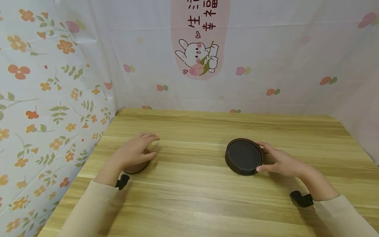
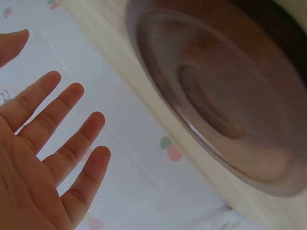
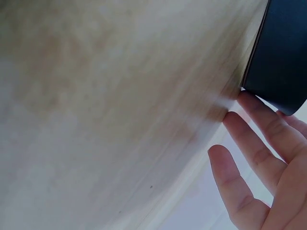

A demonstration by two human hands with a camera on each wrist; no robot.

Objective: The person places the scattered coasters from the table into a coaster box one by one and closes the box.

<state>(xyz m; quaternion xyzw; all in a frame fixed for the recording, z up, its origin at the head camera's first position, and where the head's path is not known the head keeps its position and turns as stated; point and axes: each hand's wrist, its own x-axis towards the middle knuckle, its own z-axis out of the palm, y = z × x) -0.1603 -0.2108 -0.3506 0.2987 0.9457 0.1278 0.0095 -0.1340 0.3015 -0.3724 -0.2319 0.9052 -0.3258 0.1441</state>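
On the left of the table, my left hand point(image 1: 134, 151) hovers over a brown round saucer-like dish point(image 1: 137, 167), hiding much of it. The left wrist view shows that dish point(image 2: 225, 96) with a shallow ring in its middle; the spread fingers point(image 2: 79, 184) are apart from it and hold nothing. Right of centre, a black round coaster holder point(image 1: 244, 154) has a raised rim and a flat dark inside. My right hand point(image 1: 281, 161) grips its right side, thumb in front and fingers behind. In the right wrist view, fingers point(image 3: 259, 158) reach the dark wall of the holder.
A wood-grain table point(image 1: 189, 197) carries both round things. White cloth point(image 1: 139, 46) with a rabbit print hangs behind it, and a flower-patterned cloth point(image 1: 56, 98) borders the left edge. Black wrist mounts point(image 1: 301, 198) show under the wrists.
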